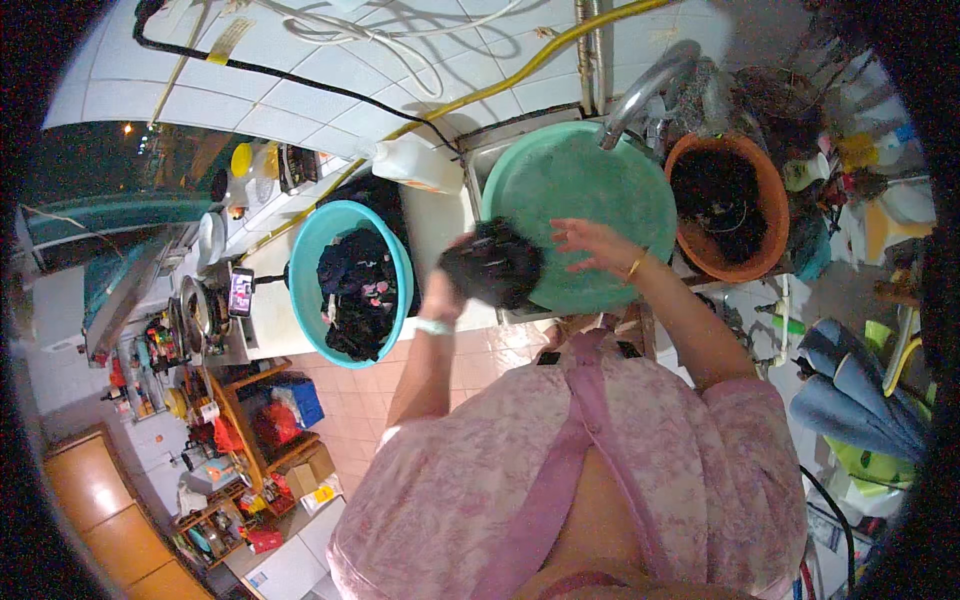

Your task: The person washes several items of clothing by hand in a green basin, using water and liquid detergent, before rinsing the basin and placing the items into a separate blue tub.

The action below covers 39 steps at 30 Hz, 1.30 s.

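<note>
A bunched black cloth [493, 262], blurred by motion, is in my left hand [444, 294] at the left rim of a large green basin [577, 187]. The basin sits in the sink under the faucet. Over its front part my right hand [596, 246] hovers with fingers spread and nothing in them. To the left, on the counter, a turquoise tub [300, 292] holds dark clothes [360, 292], some with pink patches. At the right stands an orange-brown tub [776, 202] with dark material [716, 202] inside.
A chrome faucet [645, 90] arches over the green basin. Behind the turquoise tub lies a white plastic jug [420, 166]. A phone [241, 291] on a holder stands at the counter's left end. A yellow hose [540, 60] runs along the tiled wall.
</note>
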Each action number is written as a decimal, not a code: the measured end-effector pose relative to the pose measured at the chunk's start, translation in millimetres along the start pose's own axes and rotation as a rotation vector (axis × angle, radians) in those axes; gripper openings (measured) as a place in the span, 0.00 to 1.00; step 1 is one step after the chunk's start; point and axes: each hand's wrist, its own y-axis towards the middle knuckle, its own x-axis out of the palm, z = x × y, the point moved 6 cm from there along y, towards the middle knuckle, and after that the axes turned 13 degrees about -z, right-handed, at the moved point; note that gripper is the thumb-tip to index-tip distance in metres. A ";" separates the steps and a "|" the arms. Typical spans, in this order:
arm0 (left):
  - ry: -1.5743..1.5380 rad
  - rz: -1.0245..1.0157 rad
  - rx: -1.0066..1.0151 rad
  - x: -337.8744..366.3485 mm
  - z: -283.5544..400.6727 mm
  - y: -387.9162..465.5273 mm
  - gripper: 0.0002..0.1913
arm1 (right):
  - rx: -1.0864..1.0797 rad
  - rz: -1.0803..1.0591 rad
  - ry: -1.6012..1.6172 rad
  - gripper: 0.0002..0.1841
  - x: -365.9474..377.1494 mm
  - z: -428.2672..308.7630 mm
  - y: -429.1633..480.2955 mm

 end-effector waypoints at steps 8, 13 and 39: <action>0.172 0.335 0.321 -96.2 135.2 -131.6 0.22 | -0.089 0.504 -0.467 0.18 -119.2 11.0 -82.9; 1.260 0.528 0.003 -145.7 140.7 -148.9 0.31 | 0.187 1.269 -1.183 0.31 -179.5 -21.5 -176.3; 0.819 -0.254 -0.130 95.1 -16.8 14.1 0.16 | -0.598 1.161 -0.774 0.18 -111.4 -130.4 -247.3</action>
